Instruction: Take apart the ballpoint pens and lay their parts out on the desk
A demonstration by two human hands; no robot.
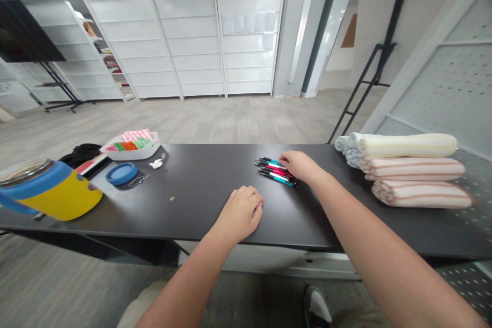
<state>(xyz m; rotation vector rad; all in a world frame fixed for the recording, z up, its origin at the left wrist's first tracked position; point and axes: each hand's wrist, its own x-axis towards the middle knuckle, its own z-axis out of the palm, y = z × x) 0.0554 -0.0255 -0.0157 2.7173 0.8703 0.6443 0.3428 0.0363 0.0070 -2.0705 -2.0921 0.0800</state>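
Observation:
A small bunch of pens, with black, white, red and light-blue barrels, lies side by side on the dark tabletop. My right hand is over the right side of the bunch, its fingers closed at a light-blue pen along the far edge. The fingertips are partly hidden behind the hand. To the left and nearer the front edge, my left hand rests on the table with curled fingers. Nothing shows in it, and it is apart from the pens.
Rolled striped towels are stacked at the right. On the left stand a yellow and blue jar, a blue ring-shaped lid, a crumpled white scrap and a white basket of colourful items. White shelving lines the far wall.

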